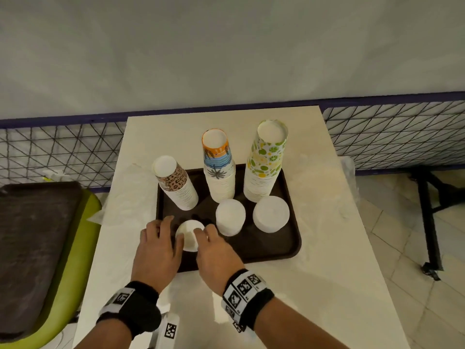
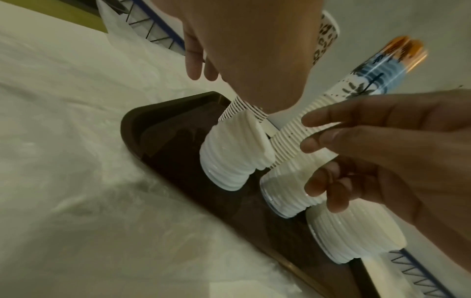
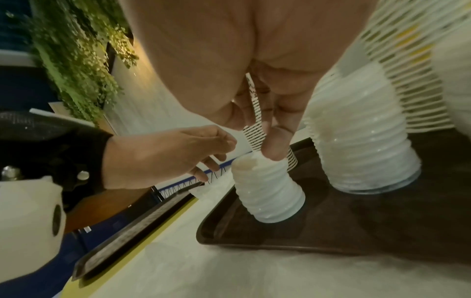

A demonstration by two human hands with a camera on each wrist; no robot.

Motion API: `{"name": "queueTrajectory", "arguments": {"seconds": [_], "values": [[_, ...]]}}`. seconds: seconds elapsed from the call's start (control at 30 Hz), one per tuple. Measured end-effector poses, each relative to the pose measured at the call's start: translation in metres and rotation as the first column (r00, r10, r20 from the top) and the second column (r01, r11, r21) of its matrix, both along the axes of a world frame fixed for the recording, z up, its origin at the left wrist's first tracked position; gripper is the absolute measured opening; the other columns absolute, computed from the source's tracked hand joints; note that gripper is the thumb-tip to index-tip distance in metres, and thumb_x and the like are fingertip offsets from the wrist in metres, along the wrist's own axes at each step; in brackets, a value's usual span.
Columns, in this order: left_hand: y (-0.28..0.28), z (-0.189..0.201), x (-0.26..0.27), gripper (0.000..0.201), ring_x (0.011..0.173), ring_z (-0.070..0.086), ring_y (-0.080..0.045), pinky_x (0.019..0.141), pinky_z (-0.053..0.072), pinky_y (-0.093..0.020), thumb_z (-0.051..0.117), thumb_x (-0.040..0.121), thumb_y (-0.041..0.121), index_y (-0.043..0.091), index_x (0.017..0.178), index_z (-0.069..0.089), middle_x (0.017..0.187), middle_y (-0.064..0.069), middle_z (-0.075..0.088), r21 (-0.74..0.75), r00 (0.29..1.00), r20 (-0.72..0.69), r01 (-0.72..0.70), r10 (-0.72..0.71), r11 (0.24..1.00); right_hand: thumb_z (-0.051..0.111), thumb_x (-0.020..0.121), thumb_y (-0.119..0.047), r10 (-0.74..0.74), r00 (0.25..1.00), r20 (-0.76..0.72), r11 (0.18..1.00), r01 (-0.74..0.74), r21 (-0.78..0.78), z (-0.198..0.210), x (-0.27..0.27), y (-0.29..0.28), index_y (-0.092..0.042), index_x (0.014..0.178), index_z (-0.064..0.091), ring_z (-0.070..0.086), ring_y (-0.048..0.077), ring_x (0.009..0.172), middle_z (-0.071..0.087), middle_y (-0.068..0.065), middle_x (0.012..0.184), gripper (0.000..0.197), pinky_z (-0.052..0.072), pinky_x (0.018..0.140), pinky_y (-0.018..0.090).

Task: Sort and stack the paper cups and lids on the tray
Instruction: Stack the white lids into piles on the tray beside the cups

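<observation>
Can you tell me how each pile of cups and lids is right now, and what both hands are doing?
Leopard-print paper cup stack: upside down, leaning left.
Palm-print paper cup stack: upside down, upright.
Lime-print paper cup stack: upside down, tallest.
Small white lid stack: between both hands.
Middle white lid stack: untouched.
Wide white lid stack: untouched.
Dark brown plastic tray: holds everything.
Left hand: open, beside small stack.
Right hand: fingertips on small stack's top.

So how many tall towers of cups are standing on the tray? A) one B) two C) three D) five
C: three cup towers stand along the far side of the tray, the leopard stack, the palm-tree stack and the lime stack; the shorter white piles nearer the hands are lids.
</observation>
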State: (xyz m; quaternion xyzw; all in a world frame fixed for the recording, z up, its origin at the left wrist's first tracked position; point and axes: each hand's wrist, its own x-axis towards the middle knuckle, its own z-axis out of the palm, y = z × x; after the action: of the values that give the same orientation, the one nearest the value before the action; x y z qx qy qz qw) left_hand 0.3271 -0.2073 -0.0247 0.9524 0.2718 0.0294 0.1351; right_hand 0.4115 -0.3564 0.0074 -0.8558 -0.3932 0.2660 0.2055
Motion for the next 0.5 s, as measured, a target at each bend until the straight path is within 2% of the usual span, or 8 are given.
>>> {"name": "queueTrajectory", "arguments": {"seconds": [0.1, 0.2, 0.33, 0.4, 0.5], "values": [[0.005, -0.008, 0.006, 0.05, 0.113, 0.055, -0.039, 0.093, 0.053, -0.051, 0.048, 0.105, 0.037, 0.01, 0.147, 0.044, 0.133, -0.02, 0.052, -0.095, 1.0, 0.012, -0.012, 0.013, 0.995, 0.061, 0.096, -0.01, -0.029, 1.0, -0.005, 0.997, 0.028, -0.076, -0.013, 0.0, 0.016, -0.012, 0.158, 0.012, 0.046, 0.036, 0.134, 0.007, 0.02, 0.16, 0.079, 0.049, 0.107, 0.041], [0.006, -0.015, 0.011, 0.051, 0.117, 0.055, -0.037, 0.096, 0.052, -0.049, 0.036, 0.108, 0.043, 0.014, 0.149, 0.044, 0.137, -0.017, 0.052, -0.175, 1.0, 0.007, -0.006, 0.007, 0.985, 0.058, 0.098, -0.009, -0.062, 0.997, -0.053, 0.99, 0.054, -0.131, -0.021, 0.003, 0.027, -0.01, 0.158, 0.015, 0.042, 0.038, 0.136, 0.002, 0.02, 0.163, 0.074, 0.046, 0.109, 0.042], [0.008, -0.026, 0.017, 0.057, 0.116, 0.059, -0.033, 0.094, 0.053, -0.044, 0.034, 0.102, 0.047, 0.018, 0.15, 0.042, 0.135, -0.012, 0.054, -0.262, 1.0, -0.016, 0.005, -0.01, 0.965, 0.056, 0.098, -0.008, -0.098, 0.991, -0.095, 0.986, 0.084, -0.146, -0.032, 0.007, 0.035, -0.012, 0.156, 0.018, 0.047, 0.041, 0.13, 0.009, 0.022, 0.161, 0.069, 0.048, 0.106, 0.044], [0.008, -0.031, 0.018, 0.053, 0.116, 0.061, -0.031, 0.094, 0.054, -0.043, 0.036, 0.104, 0.043, 0.019, 0.151, 0.04, 0.134, -0.01, 0.054, -0.307, 1.0, -0.012, 0.006, -0.01, 0.952, 0.054, 0.098, -0.007, -0.133, 0.984, -0.122, 0.987, 0.119, -0.112, -0.039, 0.008, 0.038, -0.014, 0.153, 0.021, 0.05, 0.04, 0.128, 0.015, 0.021, 0.159, 0.064, 0.048, 0.105, 0.044], [0.007, -0.039, 0.021, 0.047, 0.112, 0.063, -0.031, 0.09, 0.053, -0.041, 0.041, 0.106, 0.033, 0.015, 0.15, 0.042, 0.132, -0.01, 0.056, -0.357, 1.0, -0.005, -0.007, 0.006, 0.934, 0.054, 0.1, -0.014, -0.199, 0.966, -0.165, 0.98, 0.196, -0.035, -0.05, 0.008, 0.041, -0.018, 0.151, 0.022, 0.055, 0.033, 0.125, 0.027, 0.017, 0.153, 0.06, 0.05, 0.103, 0.04]]}}
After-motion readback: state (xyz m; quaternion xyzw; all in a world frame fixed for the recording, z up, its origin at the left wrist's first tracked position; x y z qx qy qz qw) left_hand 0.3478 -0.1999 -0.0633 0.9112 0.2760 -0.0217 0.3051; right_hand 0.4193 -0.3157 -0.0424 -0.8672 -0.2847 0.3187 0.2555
